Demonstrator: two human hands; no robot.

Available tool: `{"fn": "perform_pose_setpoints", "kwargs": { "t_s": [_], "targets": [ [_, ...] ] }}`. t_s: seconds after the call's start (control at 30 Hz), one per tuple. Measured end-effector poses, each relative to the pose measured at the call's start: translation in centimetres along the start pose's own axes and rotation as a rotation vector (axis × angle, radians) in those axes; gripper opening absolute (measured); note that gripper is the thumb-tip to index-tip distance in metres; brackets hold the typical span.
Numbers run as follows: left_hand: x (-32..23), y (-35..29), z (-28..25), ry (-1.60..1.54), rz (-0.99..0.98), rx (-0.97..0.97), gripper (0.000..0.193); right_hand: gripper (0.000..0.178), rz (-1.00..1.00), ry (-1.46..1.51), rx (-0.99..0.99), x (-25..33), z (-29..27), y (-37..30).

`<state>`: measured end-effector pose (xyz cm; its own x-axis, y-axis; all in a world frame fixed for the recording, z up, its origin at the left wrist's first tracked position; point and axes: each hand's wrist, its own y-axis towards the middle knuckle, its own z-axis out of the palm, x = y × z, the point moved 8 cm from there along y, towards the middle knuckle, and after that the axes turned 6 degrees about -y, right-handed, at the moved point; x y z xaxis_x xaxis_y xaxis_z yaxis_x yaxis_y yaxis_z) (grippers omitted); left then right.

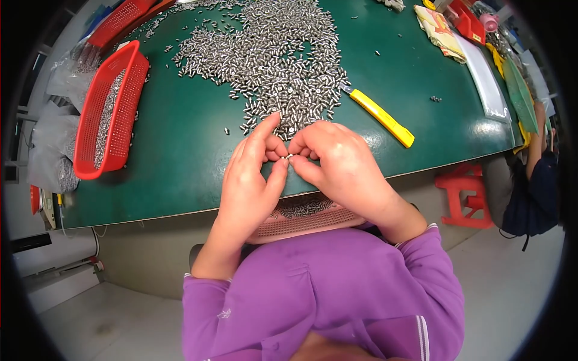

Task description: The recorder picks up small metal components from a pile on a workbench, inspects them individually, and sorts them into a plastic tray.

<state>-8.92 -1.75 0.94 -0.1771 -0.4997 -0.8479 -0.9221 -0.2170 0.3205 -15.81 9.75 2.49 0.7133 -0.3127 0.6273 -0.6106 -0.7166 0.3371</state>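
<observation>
Purple shirt [328, 283]; left hand [248, 168], right hand [338, 161] pinching metal piece [288, 157]; pile [283, 60] ahead, cutter [383, 118] right.

A yellow cutter [382, 118] lies right of centre (its blade end [347, 89] points to the upper left). In the frame's upper right sit a red bin [465, 21], a pink object [489, 23] and a translucent plastic sheet [486, 83]; at right, a red stool [462, 207] stands near a person in dark clothing [534, 201].
</observation>
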Motion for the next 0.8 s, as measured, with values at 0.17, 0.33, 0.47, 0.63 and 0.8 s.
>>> {"fn": "perform_pose_setpoints", "kwargs": {
  "t_s": [0.17, 0.33, 0.47, 0.63, 0.8],
  "targets": [
    [-0.1, -0.1, 0.0, 0.013, 0.003, -0.003, 0.068, 0.013, -0.006, 0.01, -0.001, -0.2, 0.3, -0.1],
    [-0.4, -0.1, 0.0, 0.015, 0.029, 0.018, 0.071, 0.015, -0.03, 0.005, -0.04, 0.0, -0.2, -0.3],
    [-0.5, -0.2, -0.1, 0.012, 0.036, 0.021, 0.072, 0.017, -0.047, 0.024, -0.002, 0.1, -0.2, -0.3],
    [0.3, -0.3, -0.5, -0.071, 0.022, -0.018, 0.074, 0.02, -0.021, 0.058, 0.05, 0.0, 0.0, -0.4],
    [1.4, -0.6, -1.1, -0.236, -0.007, -0.129, 0.072, 0.021, -0.098, -0.004, -0.01, 1.4, -0.3, -0.1]
  ]
}}
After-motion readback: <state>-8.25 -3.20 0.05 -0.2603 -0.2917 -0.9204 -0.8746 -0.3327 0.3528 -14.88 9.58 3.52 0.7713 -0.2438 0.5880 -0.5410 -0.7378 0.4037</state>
